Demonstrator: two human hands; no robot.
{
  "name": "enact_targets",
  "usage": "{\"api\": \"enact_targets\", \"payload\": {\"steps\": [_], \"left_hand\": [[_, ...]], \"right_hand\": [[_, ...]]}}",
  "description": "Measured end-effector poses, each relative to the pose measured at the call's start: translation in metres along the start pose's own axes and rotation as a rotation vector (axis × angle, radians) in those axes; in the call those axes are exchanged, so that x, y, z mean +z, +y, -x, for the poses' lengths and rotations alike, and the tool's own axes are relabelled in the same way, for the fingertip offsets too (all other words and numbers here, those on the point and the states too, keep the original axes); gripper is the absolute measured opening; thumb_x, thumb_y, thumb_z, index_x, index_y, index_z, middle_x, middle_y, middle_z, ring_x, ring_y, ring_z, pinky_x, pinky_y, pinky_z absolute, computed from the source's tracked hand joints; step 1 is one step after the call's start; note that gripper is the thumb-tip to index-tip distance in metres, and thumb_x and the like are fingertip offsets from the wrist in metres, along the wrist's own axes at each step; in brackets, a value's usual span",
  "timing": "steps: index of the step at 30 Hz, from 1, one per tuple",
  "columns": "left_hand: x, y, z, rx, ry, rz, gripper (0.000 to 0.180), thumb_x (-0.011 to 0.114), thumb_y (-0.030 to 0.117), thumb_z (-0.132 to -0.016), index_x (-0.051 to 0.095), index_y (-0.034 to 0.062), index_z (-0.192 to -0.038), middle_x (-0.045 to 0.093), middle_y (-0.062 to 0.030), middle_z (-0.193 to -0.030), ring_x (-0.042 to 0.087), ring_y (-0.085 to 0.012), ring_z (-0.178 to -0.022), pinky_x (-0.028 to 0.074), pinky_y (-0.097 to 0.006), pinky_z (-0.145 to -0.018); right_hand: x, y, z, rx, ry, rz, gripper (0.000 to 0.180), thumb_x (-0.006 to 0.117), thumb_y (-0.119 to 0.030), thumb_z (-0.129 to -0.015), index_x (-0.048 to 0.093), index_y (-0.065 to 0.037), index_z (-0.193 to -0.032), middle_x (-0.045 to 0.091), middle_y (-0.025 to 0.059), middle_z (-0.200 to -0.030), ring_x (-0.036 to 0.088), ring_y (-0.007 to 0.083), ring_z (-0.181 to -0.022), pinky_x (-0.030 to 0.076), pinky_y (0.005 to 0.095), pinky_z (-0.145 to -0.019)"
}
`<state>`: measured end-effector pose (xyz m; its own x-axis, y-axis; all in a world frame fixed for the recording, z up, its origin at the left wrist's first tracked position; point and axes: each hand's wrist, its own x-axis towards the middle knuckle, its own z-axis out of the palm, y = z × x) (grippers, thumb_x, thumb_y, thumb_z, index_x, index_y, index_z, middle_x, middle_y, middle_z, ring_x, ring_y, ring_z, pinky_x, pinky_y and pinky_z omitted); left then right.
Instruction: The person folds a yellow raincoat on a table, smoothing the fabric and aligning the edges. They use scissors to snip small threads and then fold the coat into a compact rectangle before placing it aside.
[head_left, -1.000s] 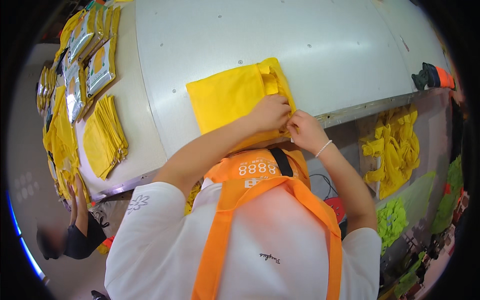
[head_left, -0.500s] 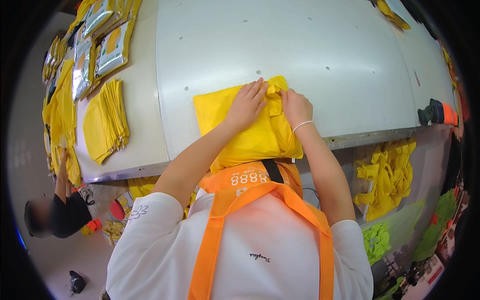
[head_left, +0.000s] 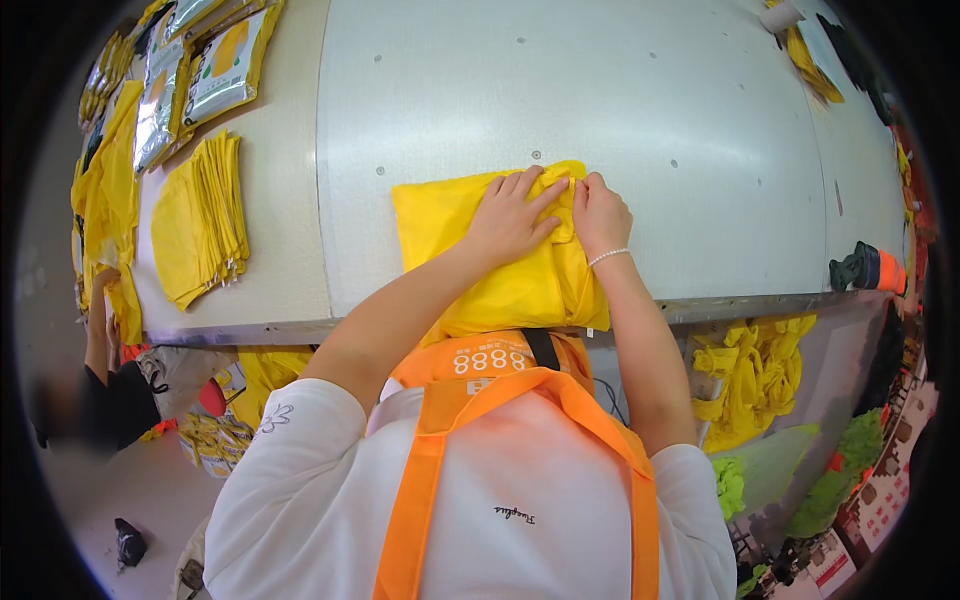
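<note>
A folded bright yellow garment (head_left: 435,225), thin and wrinkled, lies on the metal table at its near edge, in front of my body. My left hand (head_left: 512,215) rests flat across its upper part with the fingers spread. Close beside it, my right hand (head_left: 602,218), with a beaded bracelet at the wrist, has its fingers closed on the garment's upper right edge. A small pale spot shows between the two hands, too small to name. The garment's lower edge reaches my orange apron (head_left: 565,360).
On the left are a fanned stack of yellow pieces (head_left: 205,220) and packed yellow-and-white bags (head_left: 225,65). A co-worker's arm (head_left: 97,330) reaches to yellow cloth there. Yellow garments (head_left: 755,370) hang below the table at right. A dark and orange bundle (head_left: 870,268) lies on the right edge.
My left hand's fingers have spread apart on the garment, and its index finger now reaches toward my right hand. My right hand keeps its hold at the edge. The view has shifted slightly.
</note>
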<state>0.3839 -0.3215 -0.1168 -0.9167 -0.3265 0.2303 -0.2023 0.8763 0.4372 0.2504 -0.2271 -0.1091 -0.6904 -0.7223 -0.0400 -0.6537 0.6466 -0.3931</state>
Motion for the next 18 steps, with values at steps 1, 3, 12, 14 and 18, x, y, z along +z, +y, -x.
{"api": "enact_targets", "payload": {"steps": [1,3,12,14,18], "left_hand": [[-0.001,0.001,-0.003,-0.012,-0.007,-0.006,0.052,0.053,0.034,-0.084,0.044,0.0175,-0.133,0.043,-0.0187,-0.128,0.046,-0.0342,-0.108,0.035,-0.043,-0.094],[-0.004,0.002,-0.009,-0.02,-0.039,-0.028,0.051,0.052,0.038,-0.083,0.048,0.0174,-0.13,0.045,-0.0187,-0.124,0.047,-0.033,-0.106,0.036,-0.042,-0.091],[0.013,-0.001,-0.029,-0.15,-0.19,-0.252,0.044,0.057,0.042,-0.076,0.062,0.0112,-0.107,0.048,-0.0194,-0.118,0.044,-0.0325,-0.106,0.034,-0.041,-0.088],[0.018,0.0,-0.036,-0.209,-0.211,-0.261,0.045,0.058,0.043,-0.075,0.062,0.0089,-0.103,0.048,-0.0191,-0.118,0.044,-0.0331,-0.106,0.033,-0.042,-0.088],[0.007,-0.015,-0.028,-0.042,0.058,-0.085,0.051,0.057,0.047,-0.076,0.061,0.0064,-0.106,0.047,-0.0196,-0.123,0.043,-0.0339,-0.109,0.033,-0.043,-0.09]], "right_hand": [[0.0,0.0,0.0,-0.013,0.016,-0.001,0.022,0.047,-0.027,-0.091,0.054,-0.007,-0.085,0.062,0.0149,-0.064,0.061,0.035,-0.059,0.048,0.045,-0.053],[0.002,0.0,-0.001,-0.028,0.063,-0.017,0.021,0.048,-0.027,-0.09,0.055,-0.008,-0.083,0.061,0.0131,-0.063,0.06,0.0339,-0.057,0.046,0.0442,-0.052],[-0.004,-0.013,0.006,-0.288,0.09,-0.172,0.009,0.056,-0.019,-0.085,0.057,-0.011,-0.089,0.063,0.0094,-0.071,0.06,0.0312,-0.062,0.046,0.0418,-0.052],[-0.005,-0.01,0.013,-0.238,0.033,-0.137,0.012,0.055,-0.017,-0.085,0.058,-0.01,-0.094,0.063,0.01,-0.077,0.061,0.0301,-0.067,0.047,0.0414,-0.054],[-0.019,-0.003,0.053,-0.086,0.074,-0.054,0.023,0.053,-0.014,-0.085,0.059,-0.008,-0.106,0.064,0.0122,-0.084,0.062,0.0301,-0.073,0.049,0.0401,-0.059]]}}
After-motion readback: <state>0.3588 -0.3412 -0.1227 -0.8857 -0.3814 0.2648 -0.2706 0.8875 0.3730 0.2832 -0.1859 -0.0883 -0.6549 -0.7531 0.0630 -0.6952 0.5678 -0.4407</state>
